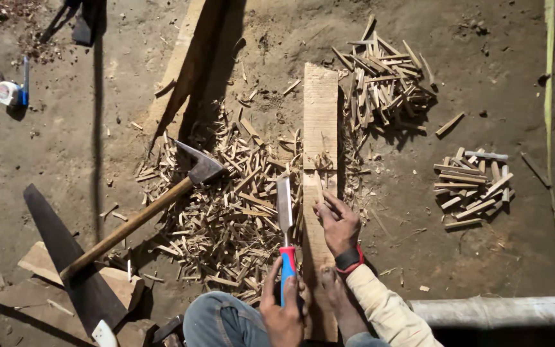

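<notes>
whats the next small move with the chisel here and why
Probably bring the chisel blade across onto the small wood strip and split it. The left hand grips the red and blue handle with the blade just beside the plank, while the right hand steadies the strip upright on the plank.

Hard, warm directional light, sun-like, falls from the right: the upright plank [320, 122], the hatchet [162, 205] and the leaning board [187, 64] all cast sharp dark shadows to the left onto the dirt floor [65, 141]. The floor centre is bright but not blown out, and the lower right corner under the pale pipe [502, 311] drops to near black. Focus is crisp across the wood chips [226, 218]; slight softening and wide-angle stretch show at the frame edges, with no motion blur.
</notes>
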